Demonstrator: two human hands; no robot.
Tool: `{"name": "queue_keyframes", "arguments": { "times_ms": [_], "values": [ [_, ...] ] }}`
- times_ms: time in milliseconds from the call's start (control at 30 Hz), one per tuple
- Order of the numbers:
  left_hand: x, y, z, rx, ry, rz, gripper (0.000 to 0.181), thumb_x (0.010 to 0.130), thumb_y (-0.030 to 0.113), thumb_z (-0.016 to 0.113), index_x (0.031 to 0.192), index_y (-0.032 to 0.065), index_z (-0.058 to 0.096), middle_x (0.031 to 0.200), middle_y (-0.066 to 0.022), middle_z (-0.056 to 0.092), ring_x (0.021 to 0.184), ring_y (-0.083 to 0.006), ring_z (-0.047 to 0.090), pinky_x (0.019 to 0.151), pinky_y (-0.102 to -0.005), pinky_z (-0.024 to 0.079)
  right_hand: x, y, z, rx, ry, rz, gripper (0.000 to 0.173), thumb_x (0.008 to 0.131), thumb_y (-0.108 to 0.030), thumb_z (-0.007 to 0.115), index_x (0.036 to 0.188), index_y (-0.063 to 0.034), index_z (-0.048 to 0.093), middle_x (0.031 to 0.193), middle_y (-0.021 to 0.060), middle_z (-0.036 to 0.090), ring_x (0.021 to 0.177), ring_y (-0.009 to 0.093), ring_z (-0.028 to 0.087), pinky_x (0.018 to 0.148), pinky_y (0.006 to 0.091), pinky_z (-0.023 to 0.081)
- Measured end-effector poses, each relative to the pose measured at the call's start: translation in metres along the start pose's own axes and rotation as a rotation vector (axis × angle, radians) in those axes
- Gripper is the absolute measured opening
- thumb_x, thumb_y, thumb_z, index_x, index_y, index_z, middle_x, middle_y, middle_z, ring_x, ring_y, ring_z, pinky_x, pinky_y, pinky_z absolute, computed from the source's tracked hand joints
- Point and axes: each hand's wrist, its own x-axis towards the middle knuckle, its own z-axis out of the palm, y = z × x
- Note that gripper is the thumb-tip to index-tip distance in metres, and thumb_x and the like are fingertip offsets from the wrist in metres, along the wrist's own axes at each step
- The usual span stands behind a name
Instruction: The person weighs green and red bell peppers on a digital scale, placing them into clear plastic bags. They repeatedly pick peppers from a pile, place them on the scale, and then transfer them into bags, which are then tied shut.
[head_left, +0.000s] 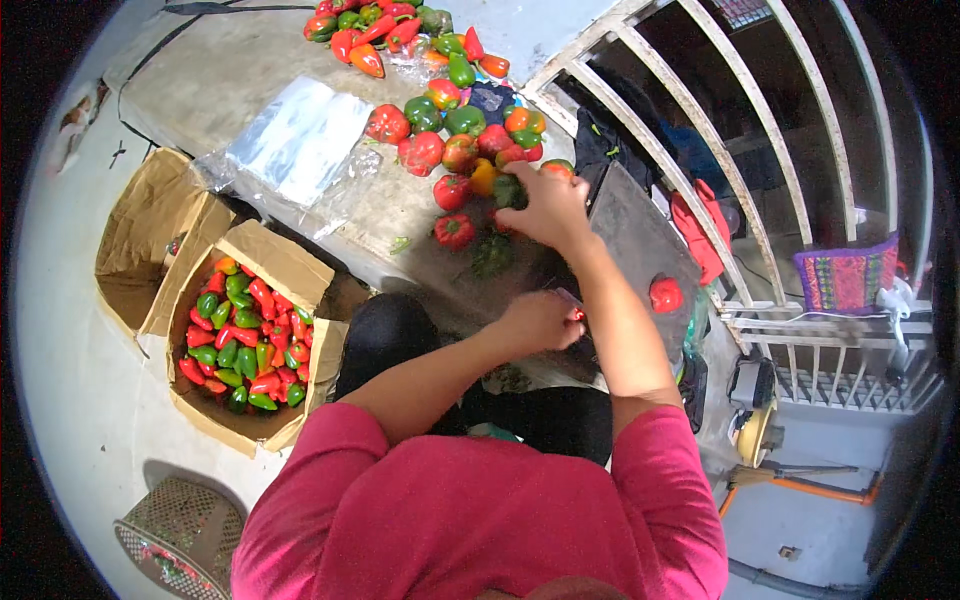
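Observation:
My right hand (553, 201) reaches over a group of bell peppers on the concrete ledge (360, 232). Its thumb and forefinger are spread around a dark green bell pepper (510, 193); whether they grip it is unclear. A yellow pepper (483, 178) touches that one, with red peppers close by. Nearer my body, my left hand (541, 322) is curled round a small object with a red part (577, 314), mostly hidden by the fingers. Two red peppers (454, 231) (451, 193) lie left of my right hand.
Left of my knee stands an open cardboard box (326, 352) of red and green peppers, beside another box (124, 255). Clear plastic bags (300, 142) lie on the ledge. More peppers (375, 30) sit farther back. A lone red pepper (665, 294) and metal bars (705, 142) are rightward.

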Motion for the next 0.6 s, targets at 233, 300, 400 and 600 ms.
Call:
{"name": "queue_keyframes", "arguments": {
  "times_ms": [233, 300, 400, 600],
  "values": [
    [0.006, -0.013, -0.051, -0.288, 0.591, -0.182, 0.019, 0.077, 0.022, 0.056, 0.081, 0.0033, 0.053, 0.072, -0.0119, 0.056, 0.069, -0.0231, 0.055, 0.065, -0.0357, 0.044, -0.023, 0.035, 0.014, -0.154, -0.175, 0.046, 0.052, 0.061, -0.031, 0.071, 0.109, -0.0242, 0.052, 0.113, 0.0128, 0.051, 0.107, 0.030, 0.047, 0.092, 0.0609, 0.025],
    [0.007, -0.013, -0.052, -0.526, 0.804, -0.140, 0.015, 0.078, 0.016, 0.055, 0.081, 0.0027, 0.050, 0.072, -0.0106, 0.051, 0.068, -0.0181, 0.050, 0.065, -0.0313, 0.042, -0.029, 0.037, 0.034, -0.246, -0.108, -0.069, 0.048, 0.064, -0.032, 0.070, 0.108, -0.0245, 0.053, 0.110, 0.0112, 0.051, 0.104, 0.029, 0.048, 0.092, 0.0603, 0.025],
    [0.002, -0.001, -0.039, -0.705, 0.846, -0.116, 0.014, 0.076, 0.011, 0.055, 0.084, 0.0034, 0.046, 0.078, -0.0108, 0.048, 0.073, -0.0194, 0.045, 0.070, -0.0306, 0.038, -0.014, 0.034, 0.050, -0.065, 0.129, -0.271, 0.041, 0.066, -0.037, 0.067, 0.104, -0.0242, 0.056, 0.103, 0.0064, 0.053, 0.102, 0.027, 0.047, 0.089, 0.0538, 0.030],
    [-0.010, 0.016, -0.035, 0.006, 0.913, 0.356, 0.025, 0.068, 0.013, 0.062, 0.089, 0.0067, 0.050, 0.094, -0.0119, 0.050, 0.094, -0.0325, 0.045, 0.084, -0.0426, 0.032, 0.002, 0.002, 0.063, 0.117, 0.140, -0.636, 0.049, 0.064, -0.034, 0.069, 0.110, -0.0233, 0.055, 0.106, 0.0019, 0.052, 0.098, 0.025, 0.044, 0.087, 0.0408, 0.031]
  ]
}}
